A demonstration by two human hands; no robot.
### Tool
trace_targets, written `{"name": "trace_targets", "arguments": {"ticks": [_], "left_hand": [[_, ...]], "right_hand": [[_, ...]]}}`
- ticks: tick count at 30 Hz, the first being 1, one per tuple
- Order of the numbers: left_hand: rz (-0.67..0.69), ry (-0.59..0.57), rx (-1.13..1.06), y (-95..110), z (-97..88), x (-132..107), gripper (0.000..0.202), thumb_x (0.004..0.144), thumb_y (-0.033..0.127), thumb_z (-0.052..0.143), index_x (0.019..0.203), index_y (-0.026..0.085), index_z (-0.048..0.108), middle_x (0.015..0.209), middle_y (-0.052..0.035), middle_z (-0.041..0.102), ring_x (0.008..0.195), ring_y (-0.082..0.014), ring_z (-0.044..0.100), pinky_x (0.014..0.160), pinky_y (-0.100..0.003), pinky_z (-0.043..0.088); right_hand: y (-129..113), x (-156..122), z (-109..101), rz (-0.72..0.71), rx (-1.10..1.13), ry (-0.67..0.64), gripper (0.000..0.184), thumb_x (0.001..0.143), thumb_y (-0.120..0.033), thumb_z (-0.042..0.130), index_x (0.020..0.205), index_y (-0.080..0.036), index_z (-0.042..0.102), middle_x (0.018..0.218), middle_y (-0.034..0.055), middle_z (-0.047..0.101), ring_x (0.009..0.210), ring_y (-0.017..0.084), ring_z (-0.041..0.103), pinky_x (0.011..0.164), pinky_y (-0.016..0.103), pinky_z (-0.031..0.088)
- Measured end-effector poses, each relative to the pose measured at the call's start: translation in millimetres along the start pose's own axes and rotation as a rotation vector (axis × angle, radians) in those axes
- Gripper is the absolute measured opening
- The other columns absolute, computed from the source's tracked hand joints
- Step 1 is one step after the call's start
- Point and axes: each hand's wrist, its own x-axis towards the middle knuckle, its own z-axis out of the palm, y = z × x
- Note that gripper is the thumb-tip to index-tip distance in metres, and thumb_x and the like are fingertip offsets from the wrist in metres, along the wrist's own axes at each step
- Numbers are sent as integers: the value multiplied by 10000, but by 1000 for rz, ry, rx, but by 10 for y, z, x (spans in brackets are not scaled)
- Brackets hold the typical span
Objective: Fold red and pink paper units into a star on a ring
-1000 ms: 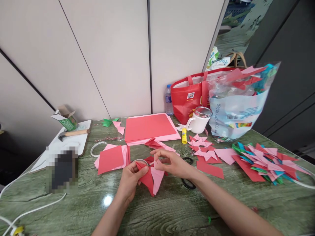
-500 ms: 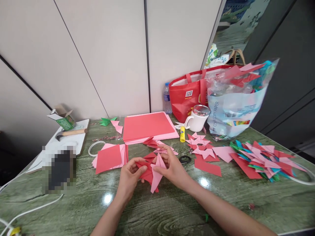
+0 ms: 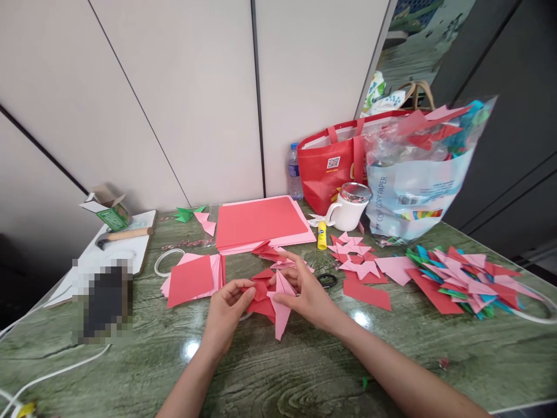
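Observation:
In front of me, my left hand (image 3: pixel 230 309) pinches the left side of a red folded paper piece (image 3: pixel 262 302) between thumb and fingers. My right hand (image 3: pixel 310 297) grips a pink folded paper piece (image 3: pixel 281 316), pointed at its top and bottom, with the thumb lying across its middle. The pink piece overlaps the right part of the red one; whether they are joined I cannot tell. Just beyond my fingers lie more red and pink folded pieces (image 3: pixel 266 251). Black-handled scissors (image 3: pixel 327 281) rest close to my right hand, partly covered by it.
Red and pink square sheets (image 3: pixel 191 280) lie left, larger sheets (image 3: pixel 261 222) behind. Folded stars (image 3: pixel 359 264), a glue stick (image 3: pixel 321 236), a white mug (image 3: pixel 348 210) and a heap of folded paper (image 3: pixel 470 281) are right. A hammer (image 3: pixel 126 234) lies on a white board (image 3: pixel 130 255).
My left hand has shifted slightly left along the red piece, with its fingers more closed. The pink piece has moved a little to the right and turned slightly in my right hand.

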Motion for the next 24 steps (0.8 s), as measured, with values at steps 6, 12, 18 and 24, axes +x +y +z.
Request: {"name": "trace_targets", "arguments": {"ticks": [6,12,18,24], "left_hand": [[71,14,65,-41,-24,20,204,643,277,696,808,159,671,713,-19,674,635,-132,595,586,-213,469],[218,38,204,-67,-32,27,105,680,241,622,700,166,693,855,-72,705,818,-200,636,744,-279,492],[190,35,210,-110,-5,22,148,697,249,622,794,169,700,875,-68,698,801,-194,645,718,-275,504],[163,12,146,-97,29,-15,198,675,286,665,835,175,703,977,-83,689,802,-207,657,662,-280,531]], "right_hand": [[108,31,-71,-37,-112,5,626,719,-170,638,1259,-228,327,991,49,584,882,179,592,816,346,466],[110,46,-84,-247,-306,185,167,762,-226,617,924,-218,580,1127,80,545,1133,231,476,946,395,376],[58,33,-17,-60,-43,-51,181,793,-353,594,740,-182,620,1182,97,540,1149,221,488,965,382,357],[109,27,56,54,29,-53,313,749,-459,607,695,-152,632,1138,122,559,1099,241,520,949,402,367]]}}
